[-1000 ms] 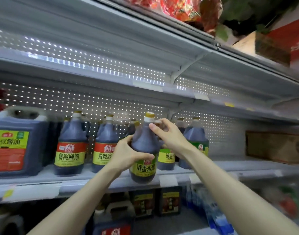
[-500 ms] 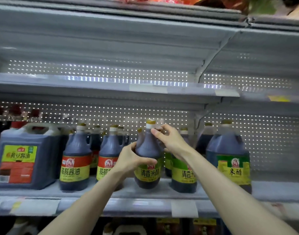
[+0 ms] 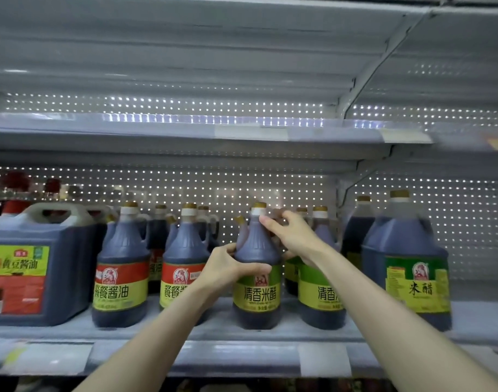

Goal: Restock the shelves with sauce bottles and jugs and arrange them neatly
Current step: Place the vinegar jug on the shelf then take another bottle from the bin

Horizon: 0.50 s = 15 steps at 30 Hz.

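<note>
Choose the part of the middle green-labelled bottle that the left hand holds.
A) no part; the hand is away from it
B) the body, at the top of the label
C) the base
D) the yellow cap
B: the left hand curls round the body of the green-labelled bottle, thumb across the top of the label, while the right hand grips near the neck.

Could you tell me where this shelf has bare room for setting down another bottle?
The bare patch is on the shelf right of the large green-label jug, towards the frame's edge. From the square jug to that jug it is crowded: the red-label bottles and the green-label bottle, which the left hand and right hand grip, stand close, with more behind.
</note>
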{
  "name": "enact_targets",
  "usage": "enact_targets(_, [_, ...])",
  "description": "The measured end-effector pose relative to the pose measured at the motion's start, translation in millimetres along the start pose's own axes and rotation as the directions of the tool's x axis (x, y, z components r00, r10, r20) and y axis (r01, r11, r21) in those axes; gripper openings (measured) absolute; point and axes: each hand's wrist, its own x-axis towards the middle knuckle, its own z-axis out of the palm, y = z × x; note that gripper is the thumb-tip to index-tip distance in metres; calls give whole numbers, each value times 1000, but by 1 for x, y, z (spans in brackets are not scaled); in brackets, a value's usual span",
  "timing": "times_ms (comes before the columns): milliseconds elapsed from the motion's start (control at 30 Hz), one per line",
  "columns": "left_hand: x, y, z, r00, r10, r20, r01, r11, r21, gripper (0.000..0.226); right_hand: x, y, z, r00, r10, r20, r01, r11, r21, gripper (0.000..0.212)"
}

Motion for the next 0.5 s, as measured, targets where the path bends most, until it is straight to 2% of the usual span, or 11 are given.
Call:
enact_targets(200, [6,0,0,999,-11,41,12,1000,-8,41,4,4,-1,1000,14,2,-14,1000,9,27])
enact_targets(300, [4,-3,0,1000,-9,24,10,999,-34,46,5,7,0,1000,0,-14,-1,1000,-15,24])
enact_targets(367, [2,-6,2,1000,-7,-5,6,998,-61,52,3,11,2,999,1,-39,-2,999,-39,31])
enact_targets(467, [-4,-14,7,999,-4,-36,0,995,-104,54,-5,20,8,998,31,-52,-31,1000,3,57])
enact_targets(500, [-6,-18,8,999,5,-44,-10,992,-123,57,-9,24,12,998,40,-47,-39,999,20,57])
